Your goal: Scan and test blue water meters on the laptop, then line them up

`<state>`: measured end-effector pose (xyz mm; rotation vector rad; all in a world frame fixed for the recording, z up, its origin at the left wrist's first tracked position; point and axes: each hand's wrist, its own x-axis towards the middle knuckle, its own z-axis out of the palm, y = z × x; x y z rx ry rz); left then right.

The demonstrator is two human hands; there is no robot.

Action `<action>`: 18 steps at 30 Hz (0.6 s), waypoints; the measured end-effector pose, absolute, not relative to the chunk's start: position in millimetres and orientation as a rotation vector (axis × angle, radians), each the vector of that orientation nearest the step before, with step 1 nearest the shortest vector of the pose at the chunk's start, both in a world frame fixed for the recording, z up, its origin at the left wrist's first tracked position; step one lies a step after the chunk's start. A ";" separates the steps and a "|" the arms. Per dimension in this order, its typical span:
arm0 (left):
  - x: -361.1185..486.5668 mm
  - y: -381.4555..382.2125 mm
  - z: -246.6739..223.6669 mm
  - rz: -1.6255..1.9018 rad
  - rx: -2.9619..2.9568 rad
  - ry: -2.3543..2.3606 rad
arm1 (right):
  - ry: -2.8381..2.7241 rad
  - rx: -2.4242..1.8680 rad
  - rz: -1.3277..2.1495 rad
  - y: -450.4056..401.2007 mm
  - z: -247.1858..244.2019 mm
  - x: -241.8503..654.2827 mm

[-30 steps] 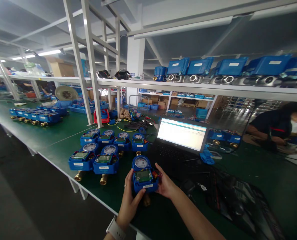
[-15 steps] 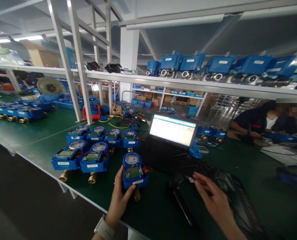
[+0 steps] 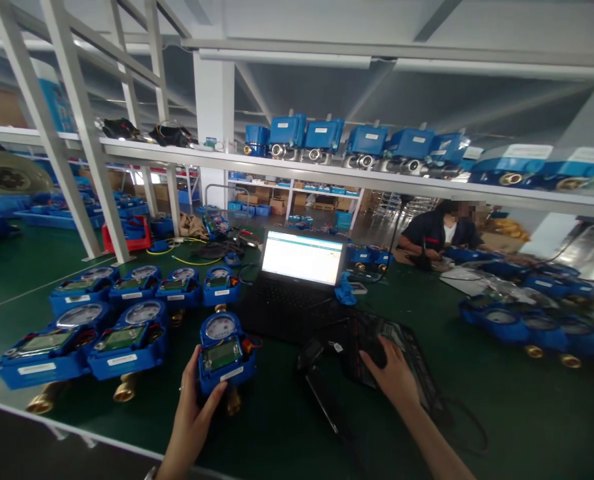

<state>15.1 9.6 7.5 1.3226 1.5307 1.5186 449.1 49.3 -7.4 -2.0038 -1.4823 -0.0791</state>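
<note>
Fig.: head view, one workstation; positions given rel. to the laptop (image 3: 299, 280).

Desk (image 3: 501, 413): green-topped, carries all items below. Overhead shelf (image 3: 327, 175) behind the laptop holds a row of blue meter housings.

Laptop: open, lit screen, at desk centre. A co-worker (image 3: 439, 233) sits beyond it to the right, on the far side.

Meter group (image 3: 111, 313): two rows of blue meters w/ brass fittings, left of the laptop. More meters (image 3: 531, 320) lie well to its right.

Dark bag (image 3: 377, 353): in front and slightly right of the laptop, w/ a black strap or cable trailing toward the near edge. What is inside cannot be told.

Water meter (image 3: 225, 353): blue body, round dial at the far end, green display nearer, brass fitting at the near end. It lies in front and left of the laptop, apart from the meter group. Long axis runs roughly near-to-far, tilted slightly.

Left hand (image 3: 191, 417): fingers wrapped on the meter's left side, thumb on its near face; grasping it from the near-left.

Right hand (image 3: 391, 373): palm down on the dark bag, fingers spread and resting, not clenched; whether they grip anything cannot be told. It is well right of the meter, so the left hand is the nearer.
</note>
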 end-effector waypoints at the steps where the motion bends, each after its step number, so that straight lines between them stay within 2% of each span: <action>1: 14.1 10.2 6.5 1.504 1.311 1.530 | -1.496 -2.024 -0.100 51.5 -8.1 444.9; 7: 12.8 10.0 11.6 1.427 1.284 1.527 | -1.604 -2.078 -0.154 57.4 -9.2 450.8; 12: 20.6 6.4 19.8 1.487 1.253 1.508 | -1.644 -2.016 -0.114 59.9 -7.9 468.0; 18: 23.5 3.3 19.7 1.509 1.201 1.513 | -1.623 -1.926 -0.232 49.2 -12.3 467.4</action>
